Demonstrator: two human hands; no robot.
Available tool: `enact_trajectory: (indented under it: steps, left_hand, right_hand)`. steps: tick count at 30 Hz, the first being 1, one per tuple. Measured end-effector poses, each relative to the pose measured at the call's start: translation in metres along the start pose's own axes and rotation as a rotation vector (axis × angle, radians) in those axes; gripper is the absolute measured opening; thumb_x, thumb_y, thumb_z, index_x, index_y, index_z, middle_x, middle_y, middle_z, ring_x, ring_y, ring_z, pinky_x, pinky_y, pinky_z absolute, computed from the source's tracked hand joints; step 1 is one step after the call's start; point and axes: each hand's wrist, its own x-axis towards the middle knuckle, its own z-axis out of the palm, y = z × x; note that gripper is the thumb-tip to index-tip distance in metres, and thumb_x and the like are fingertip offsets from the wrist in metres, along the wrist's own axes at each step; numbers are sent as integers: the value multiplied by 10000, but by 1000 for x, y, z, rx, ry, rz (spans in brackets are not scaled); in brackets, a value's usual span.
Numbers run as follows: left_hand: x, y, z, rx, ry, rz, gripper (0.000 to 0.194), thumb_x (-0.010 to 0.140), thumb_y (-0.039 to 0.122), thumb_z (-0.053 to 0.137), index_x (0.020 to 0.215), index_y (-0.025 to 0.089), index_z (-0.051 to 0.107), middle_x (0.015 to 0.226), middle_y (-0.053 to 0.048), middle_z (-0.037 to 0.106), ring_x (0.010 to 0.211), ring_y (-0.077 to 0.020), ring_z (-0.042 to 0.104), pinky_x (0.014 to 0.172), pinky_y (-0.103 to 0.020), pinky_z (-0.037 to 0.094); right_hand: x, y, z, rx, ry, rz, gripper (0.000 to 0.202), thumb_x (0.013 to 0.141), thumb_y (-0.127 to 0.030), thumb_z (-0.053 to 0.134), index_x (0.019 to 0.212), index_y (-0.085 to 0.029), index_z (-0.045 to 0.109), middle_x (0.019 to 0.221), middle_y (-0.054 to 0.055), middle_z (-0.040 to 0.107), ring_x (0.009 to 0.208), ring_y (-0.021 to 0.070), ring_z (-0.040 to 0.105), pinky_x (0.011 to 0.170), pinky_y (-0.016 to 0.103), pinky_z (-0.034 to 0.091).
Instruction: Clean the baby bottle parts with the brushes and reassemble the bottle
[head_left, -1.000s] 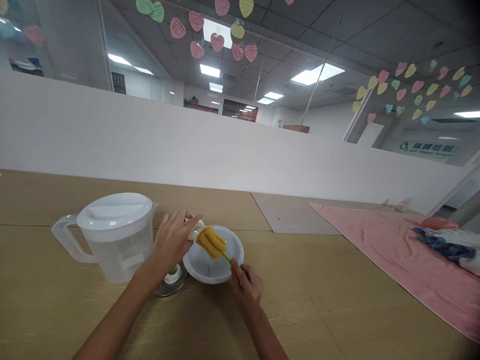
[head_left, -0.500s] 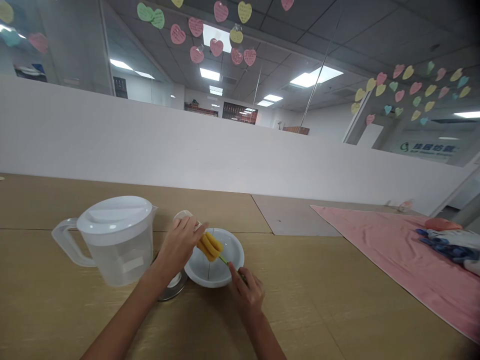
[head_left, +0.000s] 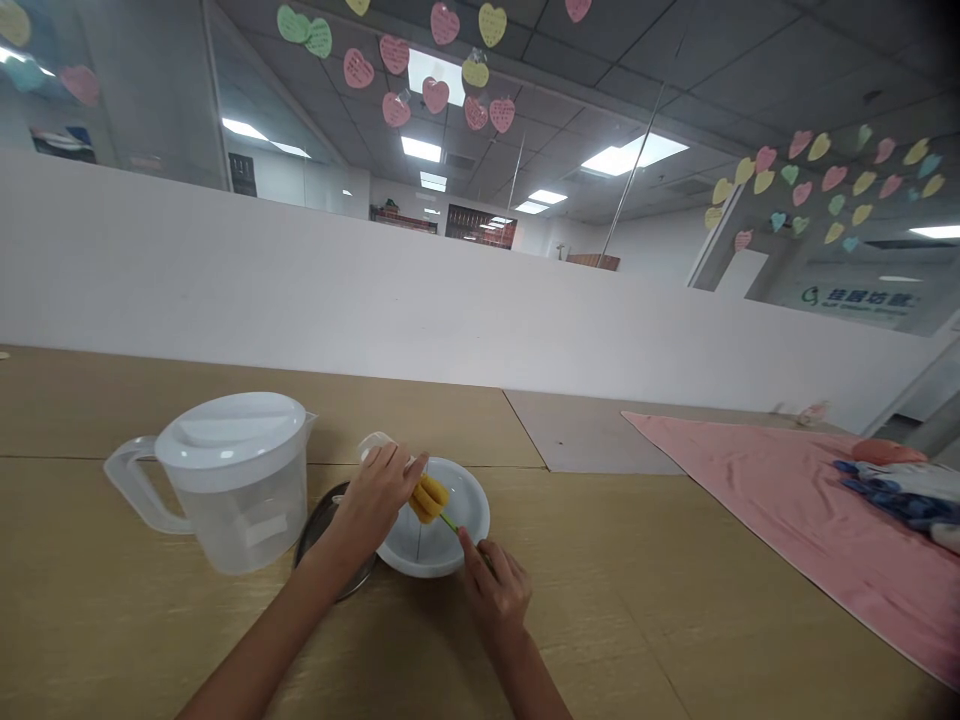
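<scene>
My right hand (head_left: 495, 585) is closed round the green handle of a sponge brush (head_left: 430, 498), whose yellow sponge head sits over a white bowl (head_left: 471, 490). My left hand (head_left: 379, 490) wraps a clear, whitish cup (head_left: 373, 440); only its far end shows past the fingers. The sponge head meets the cup's near end beneath my left fingers, and part of it is hidden there. Under my left wrist lies a round dark metal dish or lid (head_left: 318, 522), partly covered by the arm. A thin dark line runs down inside the bowl.
Left of my hands stands a translucent pitcher (head_left: 244, 500) with a white lid, its handle pointing left. A pink cloth (head_left: 765, 490) covers the table's right side, with bundled fabric (head_left: 900, 485) on it. Behind the wooden table (head_left: 592, 600) rises a white wall (head_left: 420, 310).
My left hand has moved right with the cup, so less of the yellow sponge shows. More of the dark metal dish is uncovered. The right hand has hardly moved.
</scene>
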Motion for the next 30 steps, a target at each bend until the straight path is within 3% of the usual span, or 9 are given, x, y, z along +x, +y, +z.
enact_trajectory:
  steps: [10, 22, 30]
  left_hand:
    - [1, -4, -3, -205, 4, -45, 554, 672, -54, 442, 1166, 183, 527, 889, -64, 510, 861, -227, 460, 777, -349, 370]
    - [2, -2, -5, -108, -46, -4, 462, 771, -26, 401, 1165, 175, 533, 884, -78, 526, 816, -224, 468, 741, -356, 365]
    - [0, -3, 0, -117, -60, 8, 505, 737, -42, 411, 1184, 167, 520, 897, -79, 529, 831, -224, 465, 748, -356, 360]
  right_hand:
    - [2, -4, -2, -40, 13, 4, 470, 819, -55, 517, 1249, -241, 540, 712, 20, 611, 617, 87, 554, 586, 216, 418]
    - [12, -7, -7, -75, 2, -46, 388, 855, -114, 496, 1219, -228, 568, 708, 24, 619, 582, 84, 541, 559, 227, 399]
    - [9, -6, -7, -75, 1, -41, 347, 836, -148, 557, 1168, -233, 606, 739, 28, 626, 604, 85, 531, 584, 229, 394]
